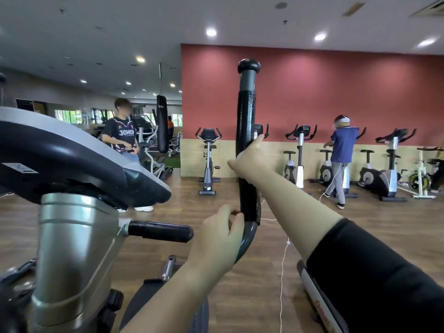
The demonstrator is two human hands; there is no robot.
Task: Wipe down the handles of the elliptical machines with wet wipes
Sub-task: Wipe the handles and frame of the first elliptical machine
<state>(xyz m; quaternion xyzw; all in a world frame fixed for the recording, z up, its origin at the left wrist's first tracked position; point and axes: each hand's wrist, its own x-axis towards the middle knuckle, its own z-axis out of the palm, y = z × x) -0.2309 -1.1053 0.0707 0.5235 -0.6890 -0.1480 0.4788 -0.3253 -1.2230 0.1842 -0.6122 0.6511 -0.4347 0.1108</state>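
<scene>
I see 2 arms in my feed. The right one wears a black long sleeve (374, 272) of plain matte cloth with soft folds. It fills the lower right corner, and its cuff edge cuts slantwise across the forearm, right of centre. Past that edge the forearm and the right hand (249, 157) are bare. The left forearm, entering at the bottom centre, is bare all the way to the left hand (216, 236), fingers (236, 224) included.
</scene>
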